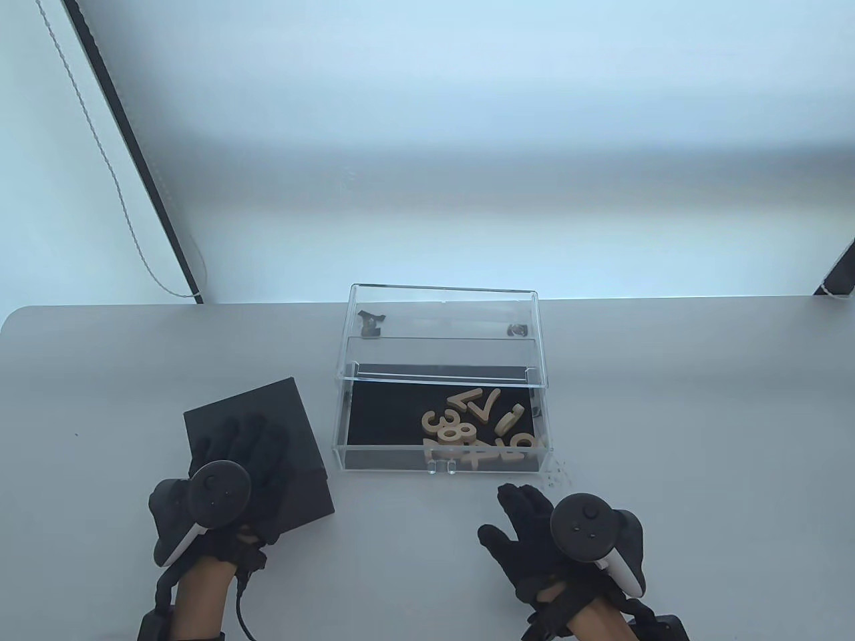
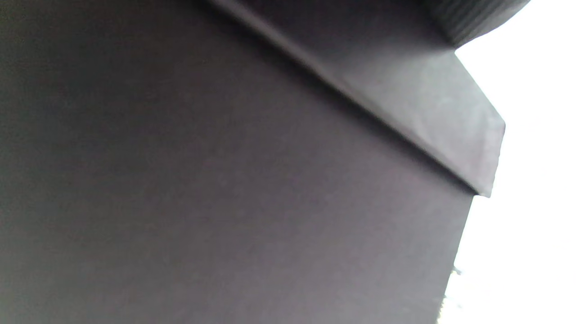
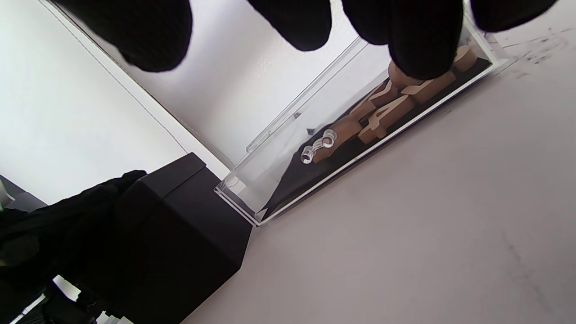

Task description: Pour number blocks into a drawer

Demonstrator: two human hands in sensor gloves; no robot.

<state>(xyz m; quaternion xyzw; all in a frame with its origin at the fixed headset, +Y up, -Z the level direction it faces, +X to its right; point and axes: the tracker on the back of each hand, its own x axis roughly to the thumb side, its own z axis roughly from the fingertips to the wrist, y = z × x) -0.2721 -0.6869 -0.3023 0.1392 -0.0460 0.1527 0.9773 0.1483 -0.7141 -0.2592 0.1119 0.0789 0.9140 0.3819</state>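
Observation:
A clear drawer (image 1: 340, 427) with a black floor stands pulled out of its clear case (image 1: 441, 300) at mid table. Several wooden number blocks (image 1: 467, 434) lie in its front right part; they also show in the right wrist view (image 3: 387, 112). A black box (image 1: 267, 407) stands left of the drawer. My left hand (image 1: 247, 447) holds the box, fingers lying across its top. The box's dark surface (image 2: 225, 180) fills the left wrist view. My right hand (image 1: 521, 514) is open and empty on the table just in front of the drawer's right corner, its fingertips (image 3: 418, 40) pointing toward the drawer.
The drawer's small clear handle (image 1: 442, 466) sticks out at its front and shows in the right wrist view (image 3: 317, 148). Small specks (image 1: 558, 475) lie on the grey table (image 1: 668, 414) by the drawer's right front corner. A white wall rises behind the table's far edge.

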